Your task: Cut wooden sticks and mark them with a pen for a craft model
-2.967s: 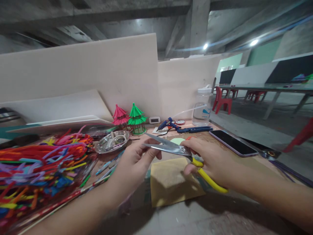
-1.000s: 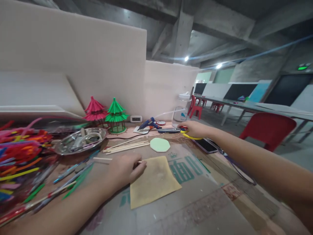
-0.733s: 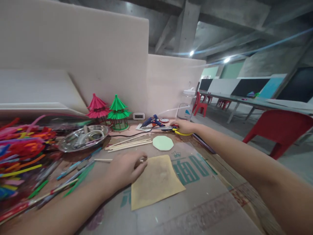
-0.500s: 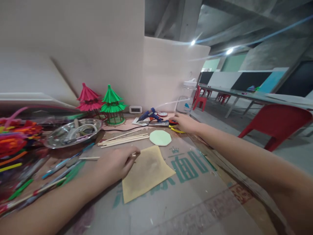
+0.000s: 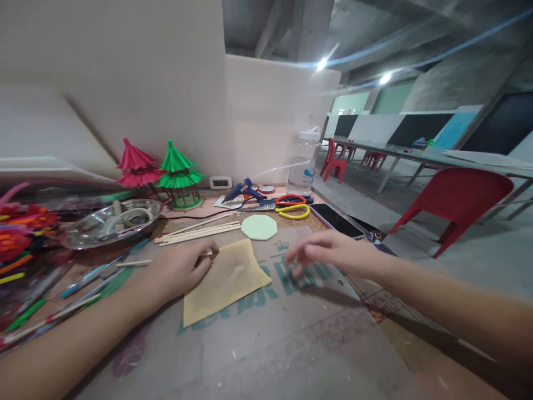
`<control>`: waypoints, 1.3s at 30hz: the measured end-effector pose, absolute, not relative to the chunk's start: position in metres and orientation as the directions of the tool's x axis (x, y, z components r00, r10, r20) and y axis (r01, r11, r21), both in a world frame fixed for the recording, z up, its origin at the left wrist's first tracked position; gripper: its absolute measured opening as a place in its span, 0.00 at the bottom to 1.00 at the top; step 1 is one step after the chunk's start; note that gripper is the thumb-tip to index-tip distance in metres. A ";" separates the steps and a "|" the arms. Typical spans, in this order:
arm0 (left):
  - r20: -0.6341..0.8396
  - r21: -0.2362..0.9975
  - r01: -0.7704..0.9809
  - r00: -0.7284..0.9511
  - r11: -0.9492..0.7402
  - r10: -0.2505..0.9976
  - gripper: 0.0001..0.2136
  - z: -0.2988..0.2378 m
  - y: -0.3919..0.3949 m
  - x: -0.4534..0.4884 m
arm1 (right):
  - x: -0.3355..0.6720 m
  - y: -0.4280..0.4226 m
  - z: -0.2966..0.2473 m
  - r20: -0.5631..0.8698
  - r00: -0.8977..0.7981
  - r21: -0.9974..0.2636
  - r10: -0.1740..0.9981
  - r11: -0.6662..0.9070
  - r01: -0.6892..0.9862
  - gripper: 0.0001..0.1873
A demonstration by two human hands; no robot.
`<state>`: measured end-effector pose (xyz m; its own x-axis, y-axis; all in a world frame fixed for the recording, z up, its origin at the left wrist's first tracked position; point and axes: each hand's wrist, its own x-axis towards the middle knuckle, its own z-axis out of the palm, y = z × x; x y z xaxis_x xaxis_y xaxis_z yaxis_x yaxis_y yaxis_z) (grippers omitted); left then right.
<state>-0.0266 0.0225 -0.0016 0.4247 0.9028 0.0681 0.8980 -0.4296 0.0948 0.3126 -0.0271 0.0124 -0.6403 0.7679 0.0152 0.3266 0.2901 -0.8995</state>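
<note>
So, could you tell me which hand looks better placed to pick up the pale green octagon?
The right, I think: the right hand looks empty and is near the pale green octagon, while the left hand holds a thin stick.

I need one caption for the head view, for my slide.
Left hand holds a thin stick at the edge of a tan sheet; right hand open, scissors lying beyond.

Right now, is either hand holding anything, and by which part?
The left hand grips a thin pale stick near one end; the right hand holds nothing.
</note>
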 end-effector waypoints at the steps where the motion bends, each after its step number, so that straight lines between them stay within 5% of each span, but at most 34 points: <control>1: 0.071 0.094 0.896 0.429 -0.434 0.901 0.19 -0.001 0.021 -0.027 | 0.311 -0.014 0.014 0.115 -0.520 -0.806 0.847 0.385 0.450 0.22; 4: 0.066 0.086 0.883 0.458 -0.462 0.887 0.17 0.001 0.017 -0.031 | 0.296 0.027 0.015 0.222 -0.530 -0.412 0.818 0.572 0.709 0.28; 6: 0.056 0.081 0.871 0.481 -0.484 0.875 0.17 0.001 0.013 -0.035 | 0.280 0.048 0.015 0.171 -0.550 -0.294 0.818 0.575 0.764 0.39; 8: 0.062 0.080 0.866 0.490 -0.494 0.869 0.17 -0.002 0.010 -0.041 | 0.262 0.060 0.013 0.124 -0.540 -0.278 0.832 0.552 0.786 0.46; 12: 0.090 0.091 0.869 0.479 -0.486 0.873 0.16 -0.009 0.009 -0.047 | 0.240 0.068 0.008 0.121 -0.518 -0.292 0.847 0.529 0.797 0.42; 20: 0.072 -0.005 0.872 0.489 -0.490 0.869 0.18 0.001 0.014 -0.055 | 0.293 0.100 0.015 0.318 -0.399 -0.246 0.860 0.481 0.842 0.36; 27: 0.081 -0.097 0.922 0.384 -0.376 0.920 0.18 0.004 0.034 -0.079 | 0.282 0.060 -0.003 0.204 -0.593 -0.323 0.779 0.625 0.710 0.33; 29: 0.074 -0.107 0.930 0.361 -0.353 0.929 0.19 0.002 0.037 -0.081 | 0.262 0.024 -0.008 0.122 -0.739 -0.388 0.662 0.718 0.579 0.37; 31: 0.066 -0.115 0.934 0.347 -0.338 0.936 0.18 0.001 0.038 -0.081 | 0.248 -0.012 -0.008 0.062 -0.935 -0.607 0.349 0.757 0.243 0.33; 32: 0.063 -0.117 0.935 0.344 -0.335 0.937 0.18 0.001 0.038 -0.081 | 0.244 -0.027 -0.006 0.005 -0.980 -0.765 0.198 0.632 0.123 0.34; 33: 0.062 -0.118 0.936 0.341 -0.333 0.938 0.18 0.001 0.038 -0.081 | 0.243 -0.038 -0.004 -0.015 -0.983 -0.872 0.184 0.479 0.103 0.41; 34: 0.064 -0.118 0.936 0.339 -0.331 0.938 0.18 0.001 0.038 -0.081 | 0.243 -0.046 -0.001 -0.019 -0.959 -0.917 0.283 0.377 0.129 0.46; 36: 0.070 -0.113 0.939 0.335 -0.326 0.940 0.18 0.002 0.037 -0.080 | 0.246 -0.052 0.003 0.019 -0.784 -0.855 0.620 0.417 0.309 0.40; 38: 0.074 -0.099 0.942 0.329 -0.322 0.941 0.18 0.003 0.035 -0.079 | 0.251 -0.047 0.007 0.075 -0.731 -0.800 0.679 0.478 0.363 0.40; 39: 0.077 -0.089 0.944 0.324 -0.317 0.943 0.17 0.003 0.034 -0.077 | 0.253 -0.041 0.009 0.079 -0.790 -0.741 0.608 0.566 0.362 0.35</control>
<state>-0.0774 0.0340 0.0030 0.3236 0.9431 0.0766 0.9443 -0.3169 -0.0888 0.2530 -0.0407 0.0090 -0.7899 0.6081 0.0791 0.3618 0.5662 -0.7407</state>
